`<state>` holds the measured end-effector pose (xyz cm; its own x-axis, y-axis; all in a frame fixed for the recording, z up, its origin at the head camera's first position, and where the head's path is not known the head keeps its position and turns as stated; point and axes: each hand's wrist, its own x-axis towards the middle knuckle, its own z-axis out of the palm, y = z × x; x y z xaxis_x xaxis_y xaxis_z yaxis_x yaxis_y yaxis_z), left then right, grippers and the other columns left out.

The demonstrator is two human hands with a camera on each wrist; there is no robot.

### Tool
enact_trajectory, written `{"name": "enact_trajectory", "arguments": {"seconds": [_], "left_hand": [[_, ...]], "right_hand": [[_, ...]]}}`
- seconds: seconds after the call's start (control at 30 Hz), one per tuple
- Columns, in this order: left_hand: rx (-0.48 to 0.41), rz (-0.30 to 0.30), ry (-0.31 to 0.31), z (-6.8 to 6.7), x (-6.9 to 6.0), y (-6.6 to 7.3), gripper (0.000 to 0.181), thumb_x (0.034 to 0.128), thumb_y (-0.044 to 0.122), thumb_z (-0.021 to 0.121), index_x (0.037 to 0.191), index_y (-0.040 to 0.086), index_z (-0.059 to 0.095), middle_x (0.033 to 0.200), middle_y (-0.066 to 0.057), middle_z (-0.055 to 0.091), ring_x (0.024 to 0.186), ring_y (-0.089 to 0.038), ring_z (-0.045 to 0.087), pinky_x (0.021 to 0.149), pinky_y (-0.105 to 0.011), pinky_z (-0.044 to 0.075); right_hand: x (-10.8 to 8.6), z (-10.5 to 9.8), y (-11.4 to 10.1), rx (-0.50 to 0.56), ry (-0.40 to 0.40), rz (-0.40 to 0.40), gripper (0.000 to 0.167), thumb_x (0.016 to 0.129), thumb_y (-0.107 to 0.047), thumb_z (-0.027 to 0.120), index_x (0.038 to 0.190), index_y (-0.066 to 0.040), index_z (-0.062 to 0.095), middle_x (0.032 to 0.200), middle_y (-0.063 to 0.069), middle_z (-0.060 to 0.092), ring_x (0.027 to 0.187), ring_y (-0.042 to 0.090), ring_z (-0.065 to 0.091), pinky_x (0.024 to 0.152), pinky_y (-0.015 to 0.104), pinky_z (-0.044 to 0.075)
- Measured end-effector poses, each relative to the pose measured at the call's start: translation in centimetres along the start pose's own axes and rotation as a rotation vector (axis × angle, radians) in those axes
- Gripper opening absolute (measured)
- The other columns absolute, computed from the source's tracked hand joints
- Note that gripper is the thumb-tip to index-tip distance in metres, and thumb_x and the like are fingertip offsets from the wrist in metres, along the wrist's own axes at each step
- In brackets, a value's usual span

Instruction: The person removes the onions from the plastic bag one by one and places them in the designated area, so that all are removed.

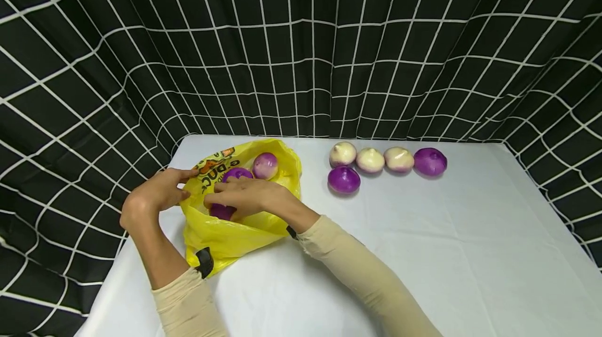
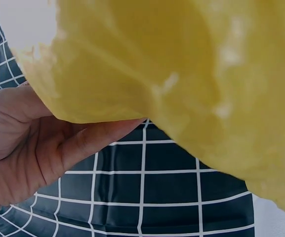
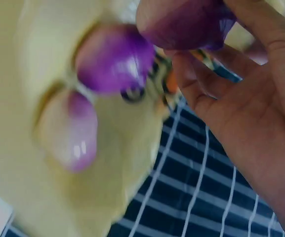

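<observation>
A yellow plastic bag (image 1: 226,232) lies with its mouth spread on the left of the white table. The left hand (image 1: 152,196) grips its left rim; in the left wrist view the bag (image 2: 182,74) covers the fingertips of that hand (image 2: 48,133). Inside the bag, the right hand (image 1: 249,196) holds a purple-and-white onion (image 1: 221,211), seen between thumb and fingers in the right wrist view, where the hand (image 3: 251,94) has the onion (image 3: 182,24). Two others, a purple one (image 3: 115,59) and a paler one (image 3: 68,128), rest beside it in the bag.
Right of the bag, along the table's back, several onions stand in a row, from a white one (image 1: 343,154) to a purple one (image 1: 430,162). Another purple onion (image 1: 344,179) sits in front of the row's left end. A black curtain with white grid lines (image 1: 310,49) surrounds the table.
</observation>
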<state>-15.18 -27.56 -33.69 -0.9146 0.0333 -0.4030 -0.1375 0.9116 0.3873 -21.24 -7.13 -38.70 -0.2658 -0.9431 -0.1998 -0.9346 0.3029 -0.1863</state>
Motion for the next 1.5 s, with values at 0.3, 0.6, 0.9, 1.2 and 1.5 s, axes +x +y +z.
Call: {"name": "enact_trajectory", "arguments": {"seconds": [0.3,0.6,0.9,1.2,1.5], "left_hand": [[-0.019,-0.037,-0.013,-0.2,0.1,0.6,0.062,0.1011,0.006,0.06,0.16,0.009,0.04,0.157,-0.032,0.046,0.144,-0.051,0.04,0.112,-0.074,0.04],[-0.003,-0.035,-0.013,-0.6,-0.1,0.2,0.063,0.1002,0.003,0.06,0.16,0.007,0.04,0.155,-0.035,0.046,0.141,-0.053,0.042,0.111,-0.075,0.041],[0.005,-0.046,-0.014,-0.5,-0.2,-0.1,0.064,0.0995,0.001,0.058,0.16,0.007,0.039,0.155,-0.037,0.045,0.141,-0.055,0.041,0.111,-0.075,0.04],[-0.022,-0.061,-0.022,-0.4,-0.1,0.1,0.065,0.1006,0.003,0.058,0.161,0.009,0.037,0.157,-0.036,0.042,0.144,-0.056,0.037,0.112,-0.077,0.038],[-0.026,-0.061,-0.023,-0.1,-0.1,0.1,0.064,0.1011,0.005,0.059,0.161,0.009,0.038,0.157,-0.036,0.042,0.144,-0.055,0.037,0.113,-0.077,0.036]], "right_hand": [[-8.9,-1.9,3.6,0.236,0.28,0.081,0.057,0.094,-0.039,0.074,0.147,-0.024,0.059,0.14,0.009,0.054,0.124,0.027,0.049,0.105,0.04,0.049],[-17.5,-1.3,8.6,0.292,0.427,0.399,0.064,0.084,-0.03,0.087,0.143,-0.018,0.064,0.128,0.016,0.051,0.119,0.033,0.046,0.098,0.051,0.058],[-23.8,0.0,11.8,0.409,0.441,0.737,0.071,0.089,-0.033,0.083,0.149,-0.013,0.051,0.137,0.024,0.049,0.129,0.042,0.044,0.102,0.064,0.053],[-26.1,0.2,12.4,0.467,0.295,0.87,0.067,0.086,-0.032,0.085,0.137,-0.008,0.05,0.132,0.023,0.061,0.123,0.043,0.051,0.097,0.057,0.053],[-24.8,1.1,12.5,0.455,0.109,0.956,0.069,0.078,-0.027,0.089,0.125,-0.001,0.047,0.118,0.019,0.06,0.109,0.033,0.06,0.092,0.046,0.055]]}}
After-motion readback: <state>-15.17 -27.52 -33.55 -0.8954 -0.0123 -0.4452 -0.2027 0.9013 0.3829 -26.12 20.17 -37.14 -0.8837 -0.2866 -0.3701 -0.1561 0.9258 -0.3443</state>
